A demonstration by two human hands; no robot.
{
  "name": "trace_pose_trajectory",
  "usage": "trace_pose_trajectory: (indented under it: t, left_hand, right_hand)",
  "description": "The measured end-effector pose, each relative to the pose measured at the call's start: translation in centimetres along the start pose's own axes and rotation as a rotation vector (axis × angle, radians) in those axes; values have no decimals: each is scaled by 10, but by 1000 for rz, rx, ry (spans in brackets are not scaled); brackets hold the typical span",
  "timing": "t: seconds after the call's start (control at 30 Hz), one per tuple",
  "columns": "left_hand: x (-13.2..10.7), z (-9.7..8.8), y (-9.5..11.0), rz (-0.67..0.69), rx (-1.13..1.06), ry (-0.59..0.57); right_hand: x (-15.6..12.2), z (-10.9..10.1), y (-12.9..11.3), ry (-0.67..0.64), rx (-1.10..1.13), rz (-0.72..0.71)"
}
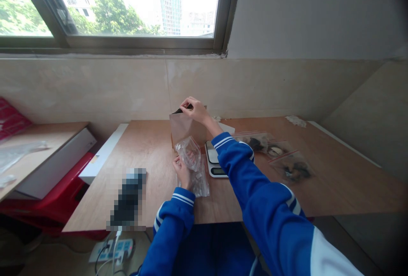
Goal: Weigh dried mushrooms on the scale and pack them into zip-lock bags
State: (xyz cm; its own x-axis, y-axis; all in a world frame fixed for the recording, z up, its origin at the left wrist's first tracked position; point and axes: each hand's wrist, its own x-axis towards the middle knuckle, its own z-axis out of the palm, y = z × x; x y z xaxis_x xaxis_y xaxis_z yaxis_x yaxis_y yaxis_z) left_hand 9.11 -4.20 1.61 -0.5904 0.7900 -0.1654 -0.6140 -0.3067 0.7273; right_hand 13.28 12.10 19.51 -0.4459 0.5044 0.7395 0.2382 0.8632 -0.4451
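Head view: right hand (195, 110) pinched a dark bit (180, 110) atop the brown bag (183, 130), just past the left hand (182, 172), which gripped an upright clear bag (191, 153).

We see the right hand (196, 110) raised over an upright brown paper bag (183, 129) at the back of the pale wooden worktop (334, 182), its fingers (188, 105) pinching a small dark piece (179, 110) at the bag's top edge. Nearer us, the left hand (183, 173) grips a crumpled clear plastic zip bag (191, 153) just in front of the paper bag, above a flat pile of similar clear bags (201, 184). A white digital scale (213, 162) lies just beside them, partly under the blue sleeve (242, 170), and filled clear bags with red strips (291, 167) lie further right.
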Motion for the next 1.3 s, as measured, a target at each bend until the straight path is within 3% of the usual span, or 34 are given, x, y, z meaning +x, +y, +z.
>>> trace_pose_trajectory:
  t: [0.17, 0.67, 0.8, 1.07, 1.2, 1.3]
  left_hand:
    - [1, 0, 0, -9, 2, 13]
    - [0, -2, 0, 12, 13, -6]
    - [0, -1, 1, 9, 25, -1]
    - [5, -3, -3, 3, 61, 46]
    - [6, -5, -4, 2, 77, 43]
    - [7, -8, -5, 40, 153, 63]
  right_hand:
    - [-2, -3, -3, -15, -24, -9]
    - [0, -14, -4, -161, 346, 129]
    - [1, -15, 0, -175, 314, 140]
    - [-12, -12, 6, -60, -213, 18]
    - [-34, -14, -6, 81, -240, 29]
    - [-69, -9, -25, 211, -167, 124]
